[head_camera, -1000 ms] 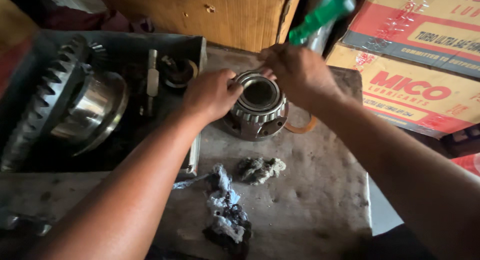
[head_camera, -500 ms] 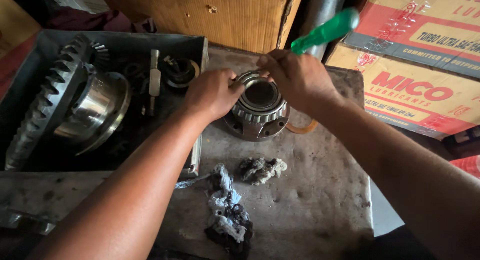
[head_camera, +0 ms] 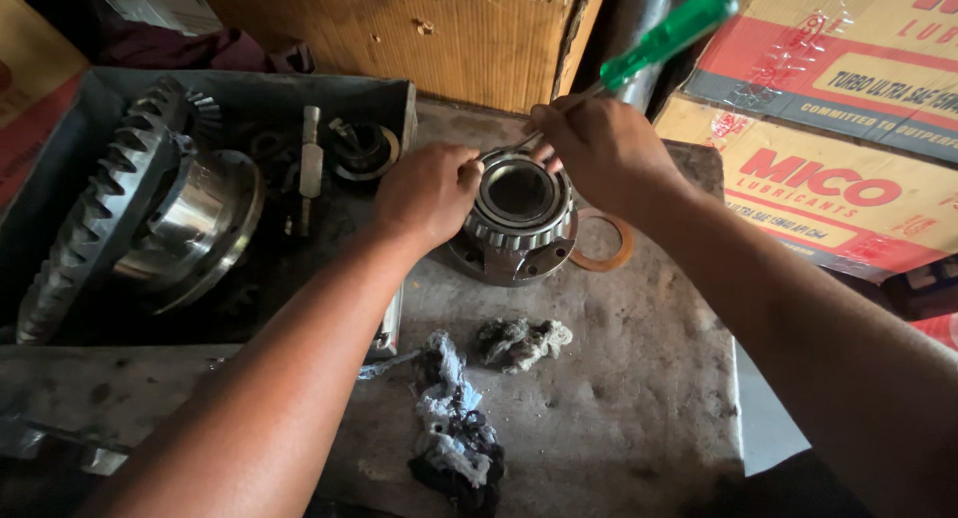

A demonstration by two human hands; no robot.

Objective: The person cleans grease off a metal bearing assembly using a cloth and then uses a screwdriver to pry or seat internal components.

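Steel rollers ring the tapered roller bearing, which sits upright on a flanged metal housing near the middle of the grimy counter. The left hand is closed against the bearing's left rim, fingers curled and touching its top edge. The right hand is clenched around a screwdriver with a green handle; the handle slants up and to the right, away from the person, while the shaft runs down under the fingers to the far rim of the bearing, where the tip lies at or just beside the top edge; whether it is wedged in cannot be told. Just to the right of the housing, partly under the right wrist, lies a thin copper-coloured washer ring, flat on the counter. Nearer the person, a small clump of dirty cotton waste lies in front of the housing, and a longer greasy rag stretches toward the near edge. To the left stands a grey metal tray holding a large toothed ring gear on a shiny differential case, a short metal pin and another smaller bearing at the back. Behind the counter stands a brown corrugated cardboard sheet, and on the right are stacked printed cardboard cartons.
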